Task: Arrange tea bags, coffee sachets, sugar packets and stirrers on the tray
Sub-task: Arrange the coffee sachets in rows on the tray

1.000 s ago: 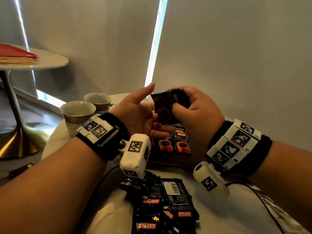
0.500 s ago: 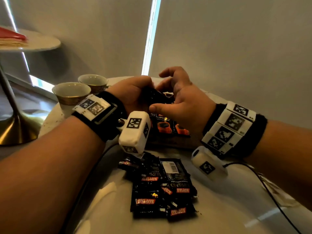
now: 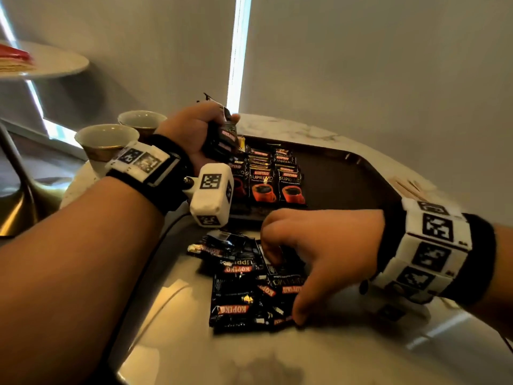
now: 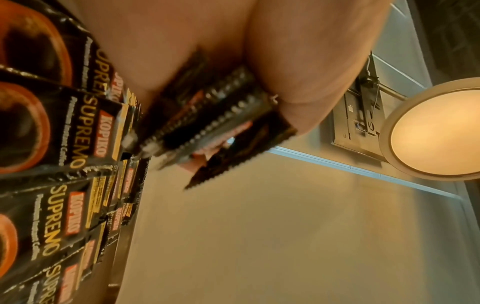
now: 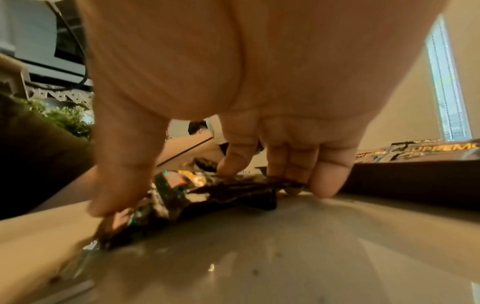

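Note:
A dark brown tray lies on the round marble table. Black Kopiko coffee sachets fill its left part in overlapping rows, also seen close up in the left wrist view. My left hand hovers over the tray's left end and grips a bundle of sachets. Nearer me, loose sachets lie in a pile. My right hand is down on that pile, curled fingertips on its far edge and thumb at its near edge.
Two gold-banded cups stand at the table's left edge behind my left wrist. Pale wooden stirrers lie on the table right of the tray. A small side table stands at far left. The tray's right half is bare.
My right hand has left the bundle and dropped back to the loose pile near me. The left hand now keeps the bundle alone, over the tray's left end.

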The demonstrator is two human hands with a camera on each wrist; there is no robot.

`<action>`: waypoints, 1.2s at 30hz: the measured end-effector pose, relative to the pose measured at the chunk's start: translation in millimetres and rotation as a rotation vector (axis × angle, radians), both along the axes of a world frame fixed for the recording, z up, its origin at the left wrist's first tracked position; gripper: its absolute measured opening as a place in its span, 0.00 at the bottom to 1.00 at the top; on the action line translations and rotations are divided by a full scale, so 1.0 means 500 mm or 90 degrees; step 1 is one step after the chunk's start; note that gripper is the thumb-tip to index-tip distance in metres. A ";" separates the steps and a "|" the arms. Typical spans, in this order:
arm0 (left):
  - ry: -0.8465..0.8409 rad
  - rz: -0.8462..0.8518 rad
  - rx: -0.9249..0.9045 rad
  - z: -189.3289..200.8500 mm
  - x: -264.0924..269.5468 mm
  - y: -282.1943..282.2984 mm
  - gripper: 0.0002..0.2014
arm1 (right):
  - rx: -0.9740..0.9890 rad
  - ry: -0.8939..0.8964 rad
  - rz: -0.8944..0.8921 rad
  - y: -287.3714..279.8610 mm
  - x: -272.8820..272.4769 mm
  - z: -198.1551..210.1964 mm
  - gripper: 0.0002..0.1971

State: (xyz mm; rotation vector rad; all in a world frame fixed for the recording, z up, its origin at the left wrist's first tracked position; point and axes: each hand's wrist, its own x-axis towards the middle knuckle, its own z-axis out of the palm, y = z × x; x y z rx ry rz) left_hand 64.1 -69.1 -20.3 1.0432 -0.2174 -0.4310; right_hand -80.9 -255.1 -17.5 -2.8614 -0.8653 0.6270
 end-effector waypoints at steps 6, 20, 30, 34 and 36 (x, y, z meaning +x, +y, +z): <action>0.024 -0.028 -0.025 0.001 0.004 0.000 0.12 | 0.022 -0.026 -0.019 -0.023 0.005 -0.003 0.27; 0.035 -0.015 -0.097 -0.013 0.018 0.011 0.12 | 0.039 -0.055 -0.104 -0.013 -0.008 0.027 0.29; 0.031 -0.016 -0.105 -0.012 0.012 0.010 0.10 | -0.105 -0.037 -0.075 0.015 -0.013 0.002 0.25; 0.026 -0.013 -0.102 -0.011 0.011 0.009 0.11 | -0.046 -0.020 -0.092 0.001 -0.013 0.006 0.24; 0.023 -0.014 -0.101 -0.012 0.012 0.010 0.10 | -0.046 -0.016 -0.081 -0.005 -0.015 0.004 0.27</action>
